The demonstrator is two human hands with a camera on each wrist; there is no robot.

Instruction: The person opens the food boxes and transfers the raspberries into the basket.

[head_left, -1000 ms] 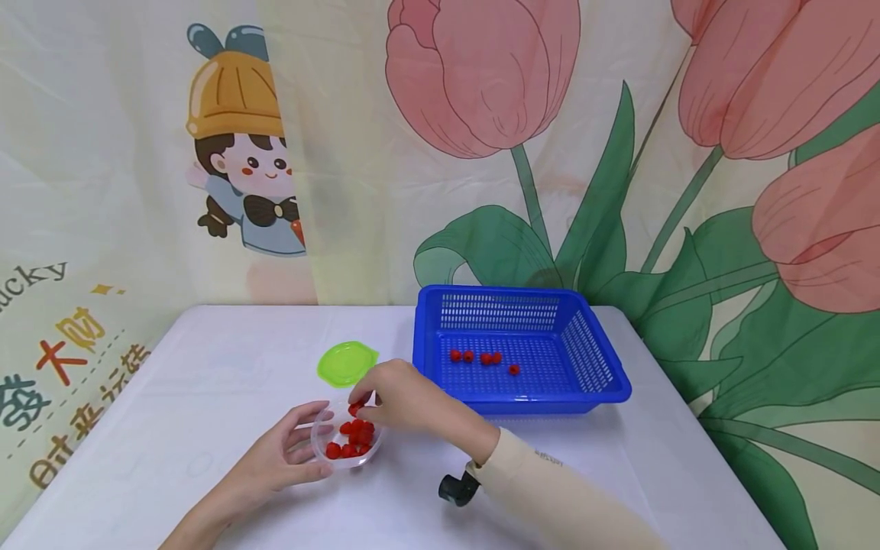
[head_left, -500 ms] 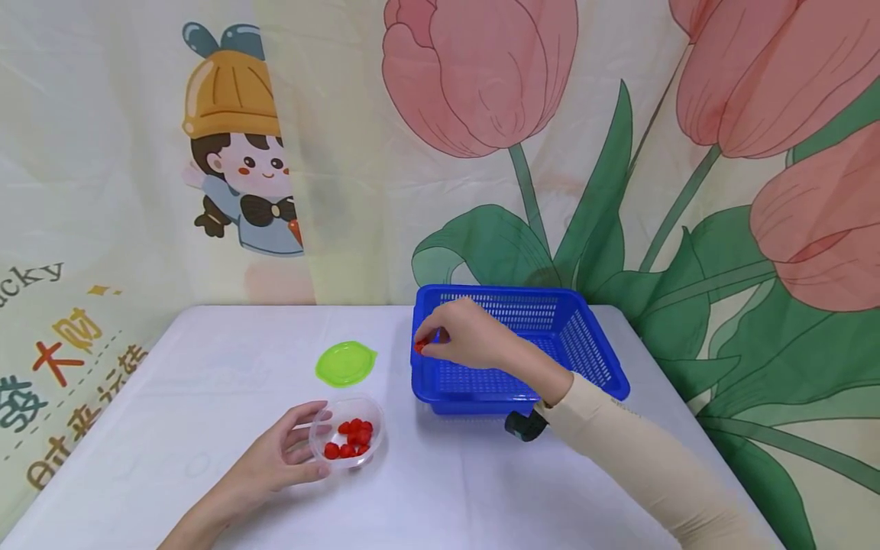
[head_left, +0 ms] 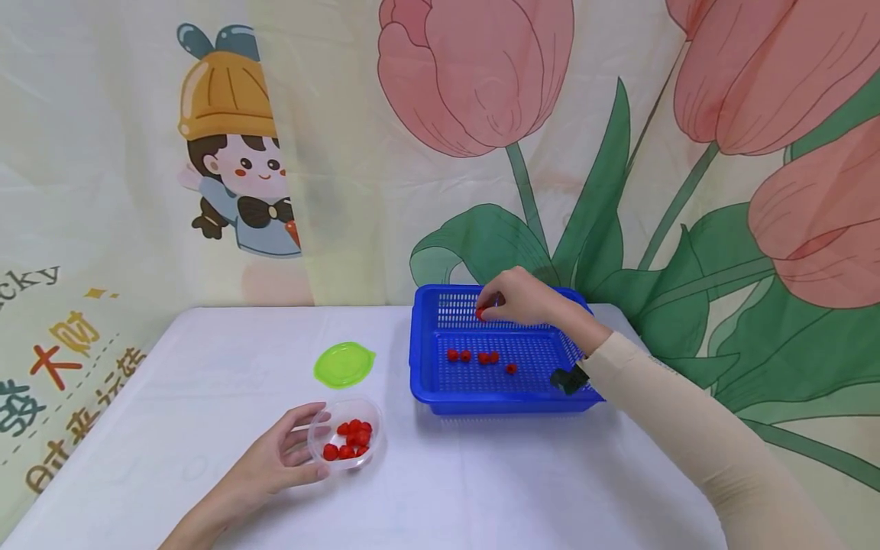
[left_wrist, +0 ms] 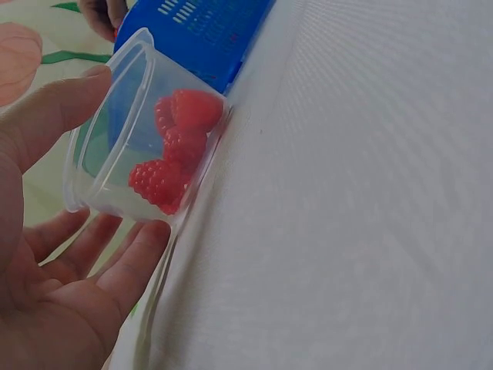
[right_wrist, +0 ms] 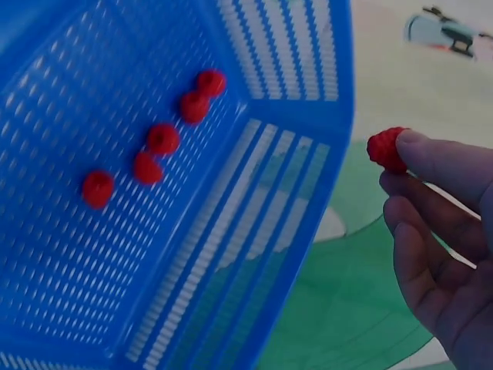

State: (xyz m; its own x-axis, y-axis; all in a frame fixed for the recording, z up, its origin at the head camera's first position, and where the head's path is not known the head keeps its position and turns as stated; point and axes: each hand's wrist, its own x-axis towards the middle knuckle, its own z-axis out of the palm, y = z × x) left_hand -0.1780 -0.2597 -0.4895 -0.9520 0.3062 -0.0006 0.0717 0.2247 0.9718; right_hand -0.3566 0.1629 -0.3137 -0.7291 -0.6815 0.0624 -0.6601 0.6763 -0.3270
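My right hand [head_left: 519,296] pinches a raspberry [right_wrist: 387,149] between thumb and fingertips, over the back part of the blue basket [head_left: 474,399]. Several more raspberries [right_wrist: 162,139] lie spread on the basket's floor, two pairs and a single one. On the table to the left, a clear plastic tub [head_left: 380,439] stands with several raspberries [left_wrist: 156,182] heaped in it. Around the tub's left side curves my left hand [head_left: 285,451], its thumb [left_wrist: 86,100] by the rim and its fingertips against the lower wall.
Behind the tub lies a bright green lid [head_left: 345,365], flat on the white tablecloth [head_left: 227,382]. A printed curtain [head_left: 351,153] with tulips and a cartoon figure hangs just behind the table. A black wrist camera [head_left: 569,380] sits on the right sleeve.
My right hand has taken a raspberry from the tub and carried it right and away to over the back of the basket. The left hand stays at the tub.
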